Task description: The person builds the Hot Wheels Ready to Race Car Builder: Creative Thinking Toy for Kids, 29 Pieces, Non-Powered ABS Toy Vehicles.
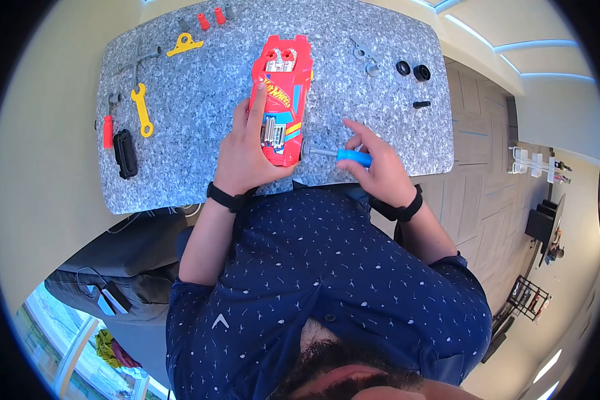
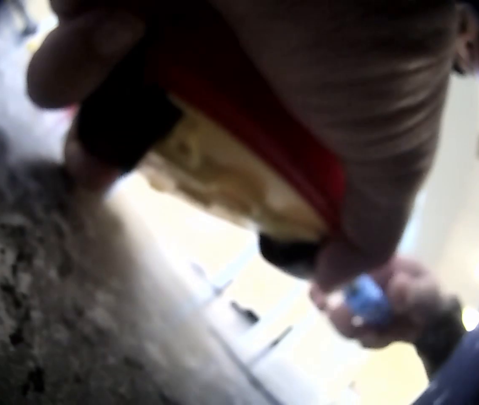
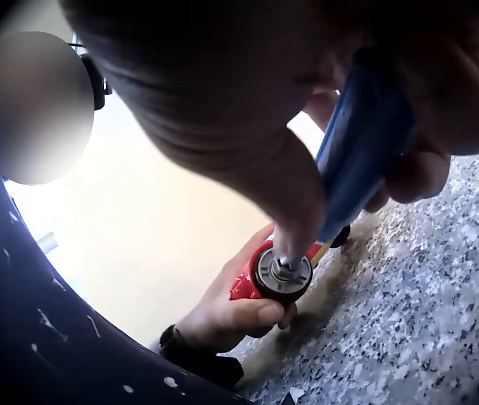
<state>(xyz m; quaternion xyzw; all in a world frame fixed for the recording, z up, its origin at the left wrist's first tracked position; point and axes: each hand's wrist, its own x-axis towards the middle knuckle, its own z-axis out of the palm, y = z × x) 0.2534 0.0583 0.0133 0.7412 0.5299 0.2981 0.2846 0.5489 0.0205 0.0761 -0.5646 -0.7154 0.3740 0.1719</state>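
Note:
A red toy car [image 1: 278, 100] with yellow lettering lies on the speckled table, its rear end toward the person. The left hand [image 1: 243, 157] grips the car from its left side, index finger stretched along the top. Fingers of the right hand [image 1: 380, 167] pinch a blue-handled screwdriver [image 1: 355, 158], whose shaft points left at the car's near right wheel. In the right wrist view the tip of the screwdriver [image 3: 349, 152] meets the hub of the wheel [image 3: 283, 274]. The left wrist view shows the car's side [image 2: 231, 169] held in the hand, blurred.
At the table's left are a yellow wrench [image 1: 141, 110], a red-handled tool [image 1: 108, 132], a black piece [image 1: 125, 154], a grey cross-shaped part [image 1: 137, 63] and a yellow part [image 1: 185, 45]. Black wheel parts [image 1: 421, 73] and a small black piece [image 1: 421, 104] lie on the right.

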